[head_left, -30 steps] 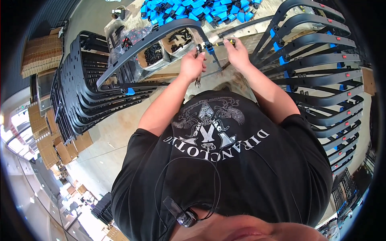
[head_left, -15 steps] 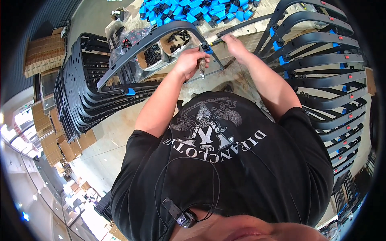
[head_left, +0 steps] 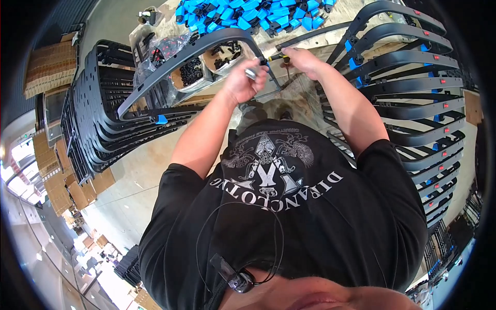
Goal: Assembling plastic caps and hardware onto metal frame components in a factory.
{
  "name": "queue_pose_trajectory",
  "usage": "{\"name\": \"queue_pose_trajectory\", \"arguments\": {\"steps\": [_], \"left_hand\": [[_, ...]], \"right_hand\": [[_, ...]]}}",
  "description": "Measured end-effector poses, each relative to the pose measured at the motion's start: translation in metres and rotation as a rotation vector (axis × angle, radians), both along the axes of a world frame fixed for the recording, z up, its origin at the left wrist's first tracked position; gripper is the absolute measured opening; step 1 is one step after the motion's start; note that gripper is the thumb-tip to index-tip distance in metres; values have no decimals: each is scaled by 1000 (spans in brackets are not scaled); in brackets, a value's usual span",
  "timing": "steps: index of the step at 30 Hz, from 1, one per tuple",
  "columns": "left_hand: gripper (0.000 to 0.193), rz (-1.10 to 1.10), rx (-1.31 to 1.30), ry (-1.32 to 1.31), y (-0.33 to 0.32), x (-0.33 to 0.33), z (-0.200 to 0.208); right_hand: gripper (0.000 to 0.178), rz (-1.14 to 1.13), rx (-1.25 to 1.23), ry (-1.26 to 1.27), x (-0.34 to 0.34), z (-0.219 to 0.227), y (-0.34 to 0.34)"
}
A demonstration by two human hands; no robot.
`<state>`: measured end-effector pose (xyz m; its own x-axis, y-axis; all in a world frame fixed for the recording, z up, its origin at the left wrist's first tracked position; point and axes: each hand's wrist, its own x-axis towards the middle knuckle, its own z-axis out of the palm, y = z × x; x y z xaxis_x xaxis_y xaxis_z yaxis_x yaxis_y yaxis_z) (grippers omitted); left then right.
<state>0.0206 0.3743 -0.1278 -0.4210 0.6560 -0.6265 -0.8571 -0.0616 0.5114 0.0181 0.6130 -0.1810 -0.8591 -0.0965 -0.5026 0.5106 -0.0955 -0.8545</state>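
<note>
Left grip (head_left: 245,83), one wrench (head_left: 251,73), right grip (head_left: 305,61), one screwdriver (head_left: 285,58)

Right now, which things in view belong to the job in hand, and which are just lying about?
In the job:
metal tool, in the left hand
yellow-and-black tool, at the right hand
curved black frame, close to both hands

Apart from the hands:
heap of blue parts
small black parts in boxes
stacked frames at left
row of frames at right
flat cardboard stack
</note>
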Motion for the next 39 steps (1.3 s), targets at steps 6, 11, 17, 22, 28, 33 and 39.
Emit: {"name": "queue_pose_trajectory", "arguments": {"steps": [6,11,17,22,28,33,39], "left_hand": [[24,-705,-1083,1127,18,4,-22],[20,29,49,-93,0,-4,-15],[24,-343,-612,587,24,15,-6],[20,72,-8,31,10,0,-11],[19,-176,-304,169,17,1,17],[16,-229,-374,478,17,14,0],[16,-71,-311,82,19,1,30]], "right_hand": [[46,67,159,-379,-1,60,-15],[45,-91,-8,-121,6,24,-16],[41,-120,155,-305,8,29,-32],[39,-240,228,-121,12,22,-38],[44,-144,246,-182,12,35,-38],[62,-210,395,-34,13,24,-40],[67,-143,295,-29,19,19,-38]]}}
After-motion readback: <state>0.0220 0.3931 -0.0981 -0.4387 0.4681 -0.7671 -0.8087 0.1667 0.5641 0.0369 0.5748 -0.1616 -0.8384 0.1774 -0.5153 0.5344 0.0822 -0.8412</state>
